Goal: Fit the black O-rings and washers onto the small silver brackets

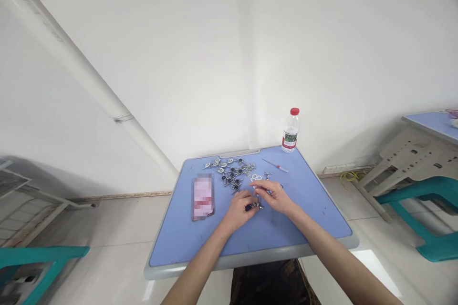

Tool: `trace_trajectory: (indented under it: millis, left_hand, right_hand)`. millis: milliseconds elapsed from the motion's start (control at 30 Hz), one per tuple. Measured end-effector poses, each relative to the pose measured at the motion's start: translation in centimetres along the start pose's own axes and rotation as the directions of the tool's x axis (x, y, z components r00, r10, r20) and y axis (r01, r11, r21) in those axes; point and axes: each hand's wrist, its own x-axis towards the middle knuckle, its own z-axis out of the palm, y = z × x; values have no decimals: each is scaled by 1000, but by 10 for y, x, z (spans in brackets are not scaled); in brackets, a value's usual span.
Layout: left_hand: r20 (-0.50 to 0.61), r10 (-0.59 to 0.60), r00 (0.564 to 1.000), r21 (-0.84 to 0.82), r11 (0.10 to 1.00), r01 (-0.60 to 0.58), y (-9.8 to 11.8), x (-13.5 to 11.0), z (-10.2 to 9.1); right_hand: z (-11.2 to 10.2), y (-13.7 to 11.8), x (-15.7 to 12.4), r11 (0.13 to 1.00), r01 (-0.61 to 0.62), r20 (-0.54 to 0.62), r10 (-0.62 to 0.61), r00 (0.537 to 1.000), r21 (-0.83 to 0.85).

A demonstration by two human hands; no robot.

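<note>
Both my hands meet at the middle of a blue desk top (307, 209). My left hand (239, 209) is curled, its fingers pinching a small dark metal part (253, 206). My right hand (274, 196) is closed in a pinch right beside it, on something too small to name. Just beyond my fingers lies a pile of several small silver-and-black metal parts (232, 171). A thin red-handled screwdriver (276, 166) lies further back to the right.
A phone (202, 196) lies flat on the desk's left half. A water bottle with a red cap (290, 131) stands at the far right corner. White wall behind; teal chairs (429, 219) and another desk (431, 124) stand to the right, a teal seat (39, 257) at left.
</note>
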Motion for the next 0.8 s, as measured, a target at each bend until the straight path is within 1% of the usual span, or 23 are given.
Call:
trace_trajectory:
  millis: [67,167,400,533,633,800]
  left_hand:
    - [-1,11,1000,-4,1000,-11,0,0,0]
    - [5,15,1000,-5,1000,-15,0,-1,0]
    - [1,25,1000,5,1000,-25,1,-2,-1]
    - [-6,25,1000,-32,999,-26,0,-2,-3]
    - [10,-21,1000,-103,994,22,0,-1,-6]
    - [48,-39,998,-173,984,47,-3,3,-8]
  right_hand:
    - [4,3,0,999,-15,-65,13,998,-31]
    - [8,8,-1,998,-27,-112,20,993,-64]
    - [11,17,-3,998,-20,-107,14,994,-59]
    - [10,16,-3,998,-33,-122,27,992,-49]
    - [6,12,-3,999,-39,-102,38,994,-9]
    - [3,10,-1,984,-82,-82,96,992,156]
